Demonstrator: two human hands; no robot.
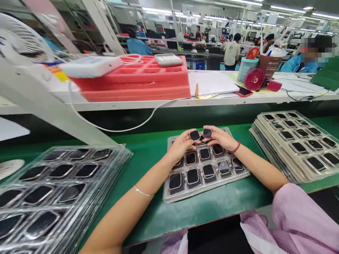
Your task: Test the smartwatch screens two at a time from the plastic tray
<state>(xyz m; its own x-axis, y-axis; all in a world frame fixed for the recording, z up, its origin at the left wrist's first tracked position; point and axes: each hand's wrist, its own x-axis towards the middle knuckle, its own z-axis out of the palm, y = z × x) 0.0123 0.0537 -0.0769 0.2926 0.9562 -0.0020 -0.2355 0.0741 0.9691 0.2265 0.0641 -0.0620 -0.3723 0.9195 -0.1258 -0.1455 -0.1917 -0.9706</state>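
Note:
Over the far part of a clear plastic tray point(173, 198), my left hand point(182, 145) holds a dark square piece point(194, 135) with a light rim between thumb and fingers. Close beside it on the right, a second dark square piece point(207, 133) is gripped by my right hand point(221, 138). The two pieces are upright and slightly apart. Rows of similar dark pieces lie in the tray's pockets, among them one at the near left corner point(175, 181). My hands hide some of the far pockets.
Stacked trays of dark pieces stand at the left point(62, 171) and at the right point(302, 133) of the green table point(212, 215). A shelf point(225, 100) behind bears a red foam block point(137, 90), papers and a pink fan point(254, 79). A white post slants down at the left.

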